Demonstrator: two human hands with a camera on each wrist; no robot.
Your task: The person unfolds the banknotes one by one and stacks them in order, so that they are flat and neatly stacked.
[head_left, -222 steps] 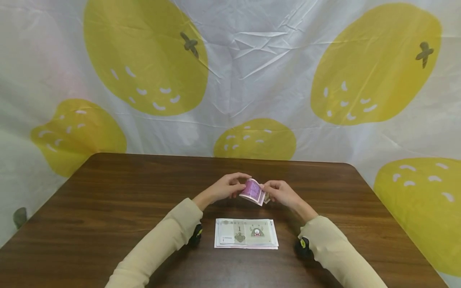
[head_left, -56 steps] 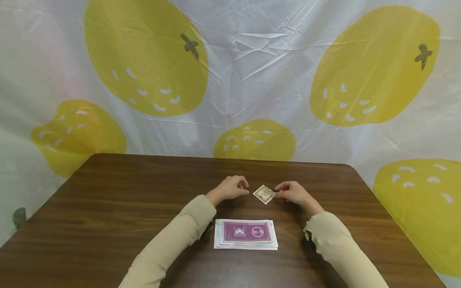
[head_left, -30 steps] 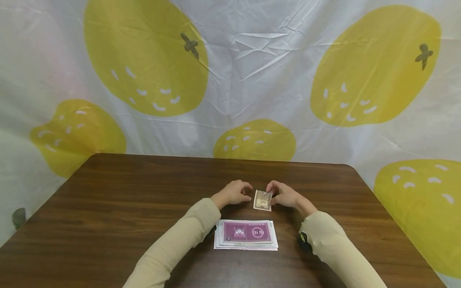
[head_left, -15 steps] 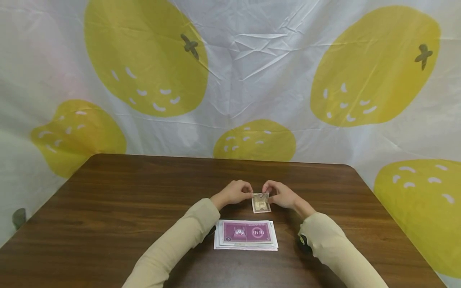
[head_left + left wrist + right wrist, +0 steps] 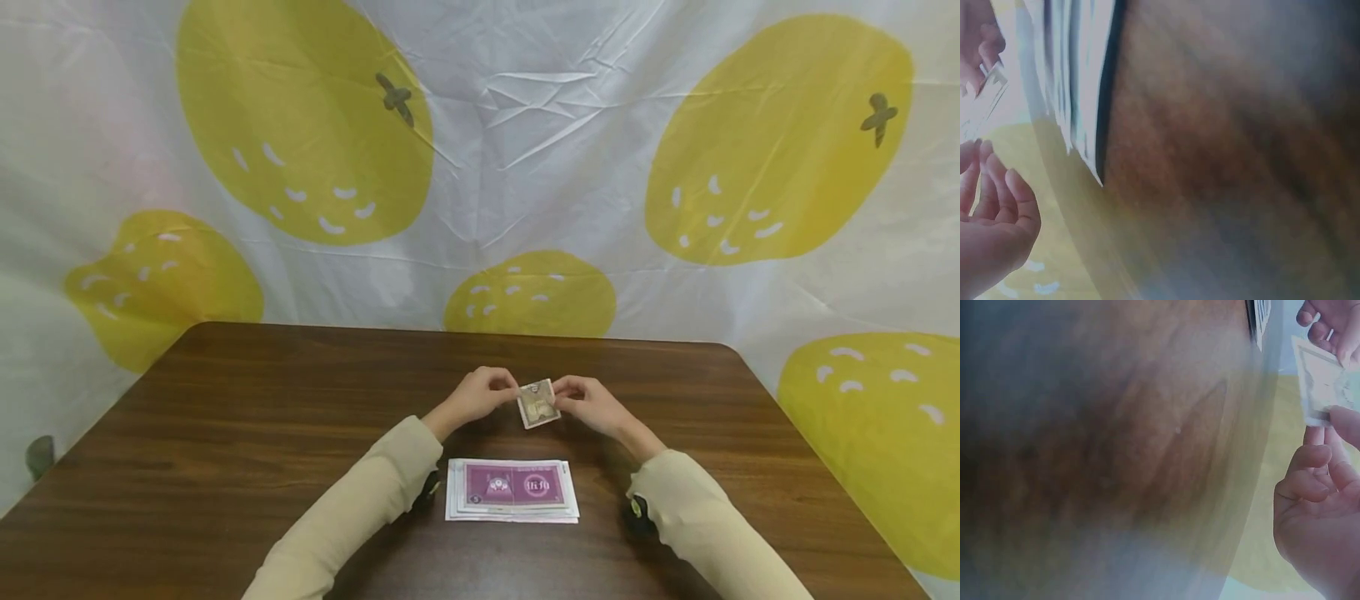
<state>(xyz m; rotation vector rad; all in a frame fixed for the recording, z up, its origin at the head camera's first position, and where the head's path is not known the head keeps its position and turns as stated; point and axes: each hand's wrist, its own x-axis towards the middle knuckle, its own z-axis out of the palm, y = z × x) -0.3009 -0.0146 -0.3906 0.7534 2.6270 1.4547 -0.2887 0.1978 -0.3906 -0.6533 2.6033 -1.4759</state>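
A small folded banknote, brown and yellowish with a pale border, is held up above the table between both hands in the head view. My left hand pinches its upper left edge between thumb and fingertips. On the other side, my right hand pinches the right edge. The right wrist view shows the banknote under the right thumb, with fingers behind it. Nearer the body lies a neat stack of banknotes, a purple one on top with paler, larger ones beneath.
The dark brown wooden table extends to both sides. Behind its far edge hangs a white cloth printed with large yellow fruit. Black wrist bands with cameras sit below both sleeves, beside the stack.
A purple banknote once in the hands now tops the stack. The small folded banknote was turned about; in the last half second both hands raised and tilted it, the left now pinching its edge.
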